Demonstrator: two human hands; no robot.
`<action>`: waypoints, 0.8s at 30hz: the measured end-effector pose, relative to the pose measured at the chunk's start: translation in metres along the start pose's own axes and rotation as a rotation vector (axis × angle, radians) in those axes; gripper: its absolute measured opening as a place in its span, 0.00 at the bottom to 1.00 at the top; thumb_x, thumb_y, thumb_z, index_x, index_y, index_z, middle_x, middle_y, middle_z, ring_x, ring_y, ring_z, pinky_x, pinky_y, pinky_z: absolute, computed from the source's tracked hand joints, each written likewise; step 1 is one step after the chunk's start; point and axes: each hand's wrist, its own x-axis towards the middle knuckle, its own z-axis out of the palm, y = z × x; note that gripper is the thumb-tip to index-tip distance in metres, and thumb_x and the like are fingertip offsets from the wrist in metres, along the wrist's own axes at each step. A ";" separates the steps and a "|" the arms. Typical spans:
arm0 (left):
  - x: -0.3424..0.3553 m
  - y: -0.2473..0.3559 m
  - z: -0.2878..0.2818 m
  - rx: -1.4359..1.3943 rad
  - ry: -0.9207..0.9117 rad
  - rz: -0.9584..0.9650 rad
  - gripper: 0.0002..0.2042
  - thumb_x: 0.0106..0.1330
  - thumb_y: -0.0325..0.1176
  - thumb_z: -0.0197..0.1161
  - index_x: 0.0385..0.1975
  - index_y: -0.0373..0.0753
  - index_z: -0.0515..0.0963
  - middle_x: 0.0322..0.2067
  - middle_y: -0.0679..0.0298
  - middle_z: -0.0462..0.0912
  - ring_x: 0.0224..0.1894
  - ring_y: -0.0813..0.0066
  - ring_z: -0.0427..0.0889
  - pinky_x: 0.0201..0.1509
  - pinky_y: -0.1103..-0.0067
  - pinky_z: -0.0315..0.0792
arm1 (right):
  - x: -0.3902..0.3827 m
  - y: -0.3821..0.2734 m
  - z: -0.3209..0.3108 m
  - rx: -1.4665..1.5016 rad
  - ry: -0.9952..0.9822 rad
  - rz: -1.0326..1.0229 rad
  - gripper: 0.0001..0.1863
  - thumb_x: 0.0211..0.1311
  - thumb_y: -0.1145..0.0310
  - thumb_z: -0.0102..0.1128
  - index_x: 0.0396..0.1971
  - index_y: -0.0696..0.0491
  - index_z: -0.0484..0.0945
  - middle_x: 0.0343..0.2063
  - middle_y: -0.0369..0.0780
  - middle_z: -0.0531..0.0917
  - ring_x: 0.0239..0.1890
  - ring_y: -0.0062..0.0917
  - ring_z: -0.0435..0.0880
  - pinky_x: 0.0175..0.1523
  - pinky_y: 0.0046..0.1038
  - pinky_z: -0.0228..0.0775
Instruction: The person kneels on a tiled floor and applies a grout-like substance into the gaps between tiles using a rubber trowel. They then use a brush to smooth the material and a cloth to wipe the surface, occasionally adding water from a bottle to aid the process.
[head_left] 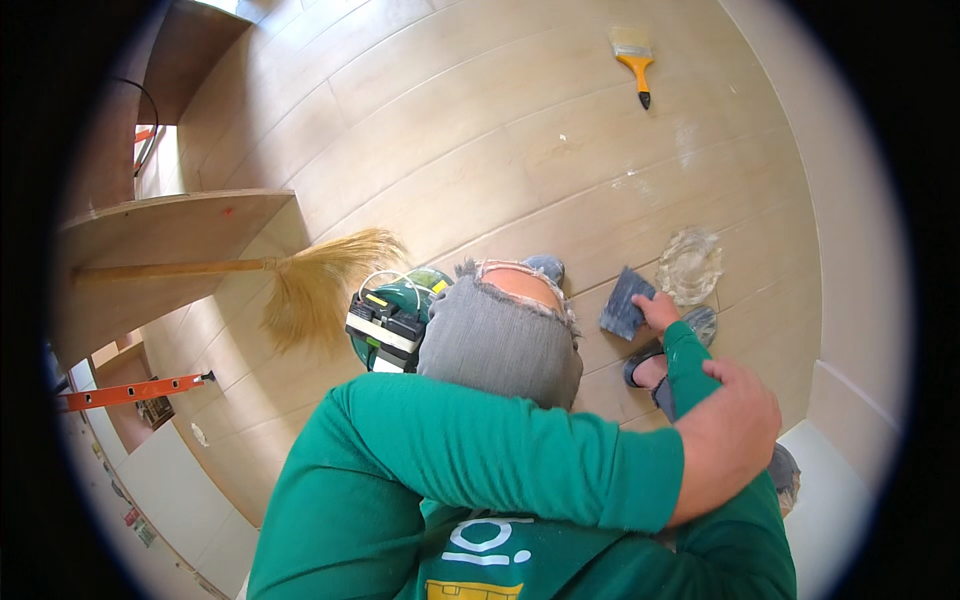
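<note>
Noting dark sheet (621,306), scene right: I judge it light, thin, bendable; hold by edge. Right hand (659,311) pinches its right edge; left hand (735,435) at right sleeve (687,358), closure unclear.

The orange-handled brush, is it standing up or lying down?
Lying down: the orange-handled brush has its handle and bristles both stretched out along the floor.

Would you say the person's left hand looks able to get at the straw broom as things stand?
Probably not directly: the left hand is crossed over toward the right arm, while the straw broom is off to the left, past the grey-clad knee and the green gear.
</note>
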 end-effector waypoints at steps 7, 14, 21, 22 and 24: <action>0.053 -0.099 -0.006 -0.287 0.190 -0.021 0.20 0.66 0.43 0.67 0.52 0.35 0.82 0.37 0.47 0.88 0.42 0.48 0.89 0.48 0.57 0.82 | -0.062 -0.036 -0.089 -0.549 -0.131 -0.228 0.26 0.65 0.52 0.66 0.49 0.62 0.86 0.43 0.59 0.89 0.47 0.52 0.89 0.56 0.47 0.79; 0.113 -0.339 0.101 -0.172 0.122 -0.540 0.26 0.73 0.48 0.66 0.64 0.38 0.79 0.50 0.45 0.89 0.56 0.43 0.85 0.62 0.58 0.78 | -0.166 -0.089 -0.221 -0.414 0.100 -0.236 0.23 0.75 0.55 0.61 0.48 0.63 0.84 0.37 0.52 0.89 0.41 0.43 0.89 0.49 0.41 0.80; 0.173 -0.472 0.226 0.209 -0.001 -0.596 0.35 0.70 0.22 0.55 0.79 0.55 0.66 0.78 0.45 0.62 0.75 0.38 0.68 0.72 0.51 0.71 | -0.110 -0.126 -0.279 0.328 0.288 -0.293 0.21 0.77 0.54 0.65 0.46 0.61 0.86 0.35 0.39 0.89 0.34 0.21 0.86 0.40 0.28 0.80; 0.186 -0.480 0.237 0.308 0.037 -0.526 0.36 0.70 0.21 0.55 0.79 0.57 0.66 0.79 0.46 0.60 0.76 0.38 0.66 0.72 0.49 0.70 | -0.084 -0.128 -0.271 0.487 0.222 -0.387 0.21 0.76 0.54 0.65 0.46 0.61 0.86 0.36 0.39 0.90 0.34 0.22 0.87 0.40 0.29 0.81; 0.213 -0.491 0.253 0.473 0.099 -0.397 0.37 0.70 0.20 0.54 0.79 0.60 0.65 0.81 0.47 0.56 0.78 0.39 0.63 0.72 0.46 0.69 | -0.026 -0.132 -0.244 0.813 0.038 -0.316 0.21 0.76 0.55 0.65 0.47 0.61 0.85 0.42 0.42 0.90 0.40 0.27 0.89 0.46 0.33 0.85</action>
